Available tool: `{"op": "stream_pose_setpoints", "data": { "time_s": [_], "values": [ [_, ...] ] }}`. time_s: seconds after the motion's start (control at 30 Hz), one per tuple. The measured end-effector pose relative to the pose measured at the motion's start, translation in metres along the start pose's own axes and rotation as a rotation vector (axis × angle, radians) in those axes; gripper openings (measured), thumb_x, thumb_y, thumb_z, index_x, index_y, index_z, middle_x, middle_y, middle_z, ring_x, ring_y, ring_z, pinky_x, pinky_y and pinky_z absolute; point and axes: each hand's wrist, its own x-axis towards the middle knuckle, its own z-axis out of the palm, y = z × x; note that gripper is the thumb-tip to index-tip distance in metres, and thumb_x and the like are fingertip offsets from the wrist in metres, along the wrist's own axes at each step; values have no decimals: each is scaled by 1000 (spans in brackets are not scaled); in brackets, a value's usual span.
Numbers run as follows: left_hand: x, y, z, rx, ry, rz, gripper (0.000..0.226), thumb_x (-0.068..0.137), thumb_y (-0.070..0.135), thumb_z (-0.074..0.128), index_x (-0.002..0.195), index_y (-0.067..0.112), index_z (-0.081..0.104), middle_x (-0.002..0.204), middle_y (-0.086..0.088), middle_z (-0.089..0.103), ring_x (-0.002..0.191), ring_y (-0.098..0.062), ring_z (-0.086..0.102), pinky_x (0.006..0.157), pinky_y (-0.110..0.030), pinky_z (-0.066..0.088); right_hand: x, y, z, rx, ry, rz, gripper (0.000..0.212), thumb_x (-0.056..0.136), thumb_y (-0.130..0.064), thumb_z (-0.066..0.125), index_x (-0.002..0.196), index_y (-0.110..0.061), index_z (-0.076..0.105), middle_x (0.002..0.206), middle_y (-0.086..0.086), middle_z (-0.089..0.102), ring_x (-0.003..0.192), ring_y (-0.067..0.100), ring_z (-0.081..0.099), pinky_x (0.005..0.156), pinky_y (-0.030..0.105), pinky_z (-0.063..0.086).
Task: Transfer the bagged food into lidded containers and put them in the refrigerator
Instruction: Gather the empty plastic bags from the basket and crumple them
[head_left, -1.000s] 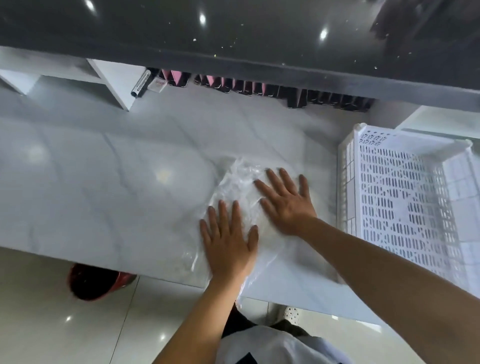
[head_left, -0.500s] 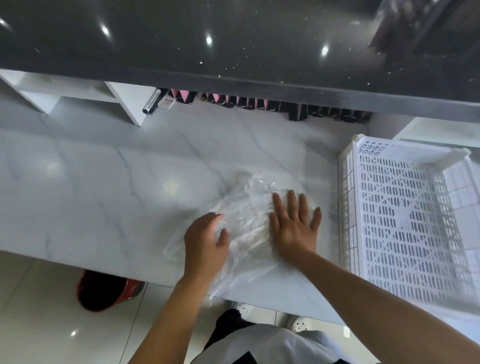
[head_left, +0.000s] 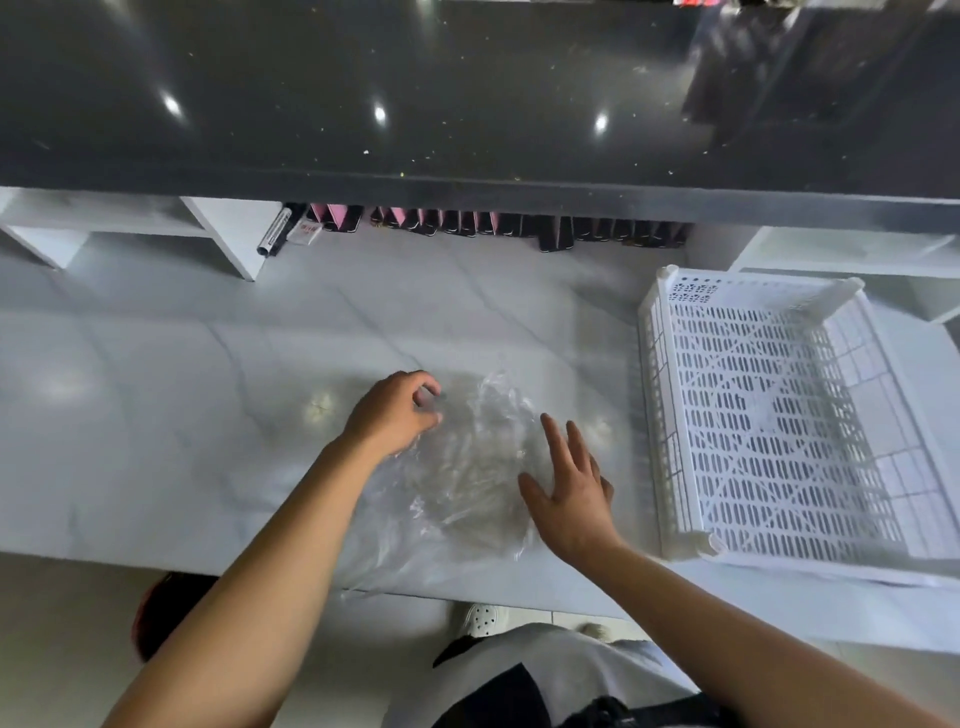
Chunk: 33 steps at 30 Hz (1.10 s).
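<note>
A crumpled clear plastic bag (head_left: 467, 478) lies flat on the white marble counter (head_left: 182, 405), near its front edge. My left hand (head_left: 395, 413) sits at the bag's upper left corner, with thumb and fingers pinched on the plastic there. My right hand (head_left: 571, 488) rests at the bag's right edge, fingers spread and flat, holding nothing. The bag looks empty; no food or lidded container is in view.
A white perforated plastic basket (head_left: 660, 415) stands on the counter to the right. A dark raised ledge (head_left: 467, 104) runs along the back, with a marker (head_left: 272, 234) and a row of dark and pink items (head_left: 467, 223) beneath it. A red bin (head_left: 156, 608) stands on the floor.
Both hands were pressed flat on the bag. My left hand has curled, slid up to the bag's upper left corner and pinched it; my right hand shifted to the bag's right edge.
</note>
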Motion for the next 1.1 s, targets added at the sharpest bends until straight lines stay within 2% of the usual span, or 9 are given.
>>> {"op": "stream_pose_setpoints", "data": {
  "time_s": [0.1,0.2,0.3,0.47,0.57,0.67,0.77,0.93,1.1],
  "values": [
    [-3,4,0,-296,-24,-50,13,82,18,79,77,28,73,77,6,70,67,-10,62,63,-23,48,-4,9,-3,41,-3,-34,76,98,-47,49,155,-47,-1,167,-7,9,153,14,8,120,44,9],
    [-2,11,0,-489,-85,-151,8,82,14,80,81,20,75,70,4,67,53,-7,55,53,-19,44,-9,13,-5,50,-10,-60,76,97,-49,50,155,-48,0,167,-7,10,153,13,8,120,41,8],
    [2,13,1,-555,-110,-201,12,81,11,79,92,10,77,69,5,67,51,-5,53,58,-20,41,-13,12,-8,53,-24,-59,76,97,-51,49,154,-50,-1,168,-6,4,153,18,10,120,41,7],
    [5,13,11,-398,-73,-183,11,78,13,81,88,15,77,76,1,68,66,-20,58,68,-28,48,-19,8,-6,-294,-30,-193,69,99,-61,31,152,-51,-13,165,-8,-21,152,21,-20,122,48,-4],
    [5,10,16,-129,-6,-115,38,73,23,85,108,22,70,106,-2,66,98,-22,63,85,-31,51,-20,2,3,-519,-86,-366,66,99,-64,18,154,-45,-13,162,-7,-29,147,21,-33,119,53,-14],
    [5,9,17,118,-63,-86,70,68,30,84,131,29,53,123,-5,53,115,-28,53,95,-40,49,-19,-3,21,-584,-191,-486,65,98,-65,14,155,-43,-8,164,-7,-22,149,22,-28,117,53,-18],
    [5,13,15,163,-115,-103,58,67,23,82,119,29,58,111,0,62,103,-25,60,88,-34,50,-13,0,31,-645,-347,-471,69,91,-73,3,153,-47,-14,163,-9,-23,147,18,-31,118,55,-17],
    [2,30,0,96,-186,-109,20,68,12,79,75,20,62,84,-1,67,73,-21,61,58,-25,43,-8,5,33,-701,-382,-473,69,93,-74,10,148,-49,-25,160,-10,-32,143,20,-39,113,60,-24],
    [-27,52,-10,-34,-222,-50,37,73,8,75,103,26,62,89,0,66,70,-17,57,59,-26,43,-2,2,38,-663,-369,-453,68,95,-71,13,150,-48,-21,162,-9,-29,143,20,-38,111,61,-25]
  ]
}}
